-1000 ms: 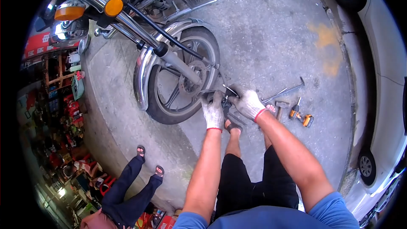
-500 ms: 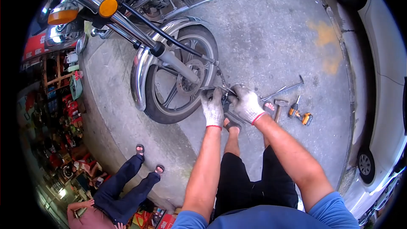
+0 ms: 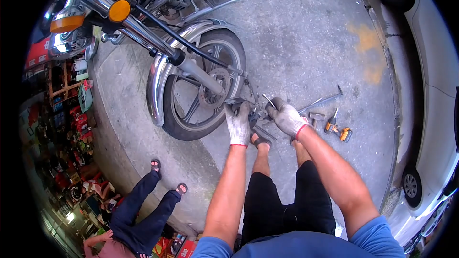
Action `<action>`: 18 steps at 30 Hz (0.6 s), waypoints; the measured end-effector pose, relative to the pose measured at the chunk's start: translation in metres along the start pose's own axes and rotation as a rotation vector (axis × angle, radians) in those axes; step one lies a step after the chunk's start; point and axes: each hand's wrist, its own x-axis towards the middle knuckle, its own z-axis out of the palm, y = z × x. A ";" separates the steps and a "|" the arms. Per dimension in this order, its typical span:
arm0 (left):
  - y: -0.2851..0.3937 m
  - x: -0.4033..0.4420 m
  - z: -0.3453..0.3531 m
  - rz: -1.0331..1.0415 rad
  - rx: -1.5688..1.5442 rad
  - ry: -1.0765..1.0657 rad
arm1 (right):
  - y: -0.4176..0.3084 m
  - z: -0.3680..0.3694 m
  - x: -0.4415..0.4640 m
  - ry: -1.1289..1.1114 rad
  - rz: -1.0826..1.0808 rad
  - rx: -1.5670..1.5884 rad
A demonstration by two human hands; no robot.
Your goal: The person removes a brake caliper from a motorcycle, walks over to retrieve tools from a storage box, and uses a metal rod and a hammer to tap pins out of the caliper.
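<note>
Two gloved hands — left hand (image 3: 237,119) and right hand (image 3: 288,117) — working close beside a motorcycle's front wheel (image 3: 192,109), head view.
Left fingers are curled around a dark metal part (image 3: 234,101) near the tyre's edge; exactly how firmly, I cannot tell. The right hand is closed around a slim shiny tool (image 3: 268,99), its tip poking out past the glove, a little apart from the left. Loose glove fabric could let the thin tool slip and jab the other hand, and a weak hold could drop the dark part — probably towards the sandalled foot (image 3: 260,139) below. The hammer (image 3: 316,115) and power drill (image 3: 334,125) lie on the ground to the right; a careless sidestep could catch them.
</note>
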 end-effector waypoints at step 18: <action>0.011 0.003 0.006 -0.053 0.029 -0.032 | -0.061 -0.014 -0.009 -0.322 -0.063 -0.621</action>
